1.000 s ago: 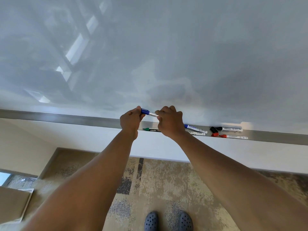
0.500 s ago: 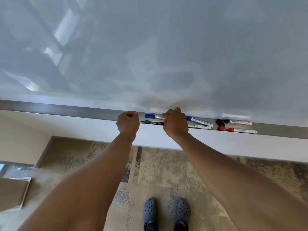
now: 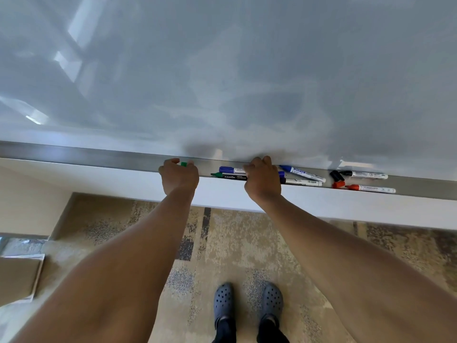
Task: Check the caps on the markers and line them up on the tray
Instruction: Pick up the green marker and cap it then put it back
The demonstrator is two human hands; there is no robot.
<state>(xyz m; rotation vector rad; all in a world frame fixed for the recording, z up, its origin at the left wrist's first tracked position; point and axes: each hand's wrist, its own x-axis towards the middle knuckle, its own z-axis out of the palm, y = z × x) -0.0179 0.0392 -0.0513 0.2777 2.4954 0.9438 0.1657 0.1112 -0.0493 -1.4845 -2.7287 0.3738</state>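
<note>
Markers on whiteboard tray (image 3: 74,155), both hands at its front edge.

Left hand (image 3: 178,178) curled round a small green cap (image 3: 183,164). Right hand (image 3: 262,179) curled over blue marker (image 3: 231,170) and uncapped green marker (image 3: 228,176) mid-tray; actual grip cannot be told. Further right: two more blue markers (image 3: 303,172), then uncapped black marker (image 3: 366,174) and red marker (image 3: 369,188), loose caps beside.

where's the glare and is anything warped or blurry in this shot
Head view: bright window reflections streak the whiteboard at upper left, with smeary haze mid-board; wide-angle lens bows the tray and stretches both forearms; the markers' print is mostly too small to read; the left hand shadows the green cap.
</note>
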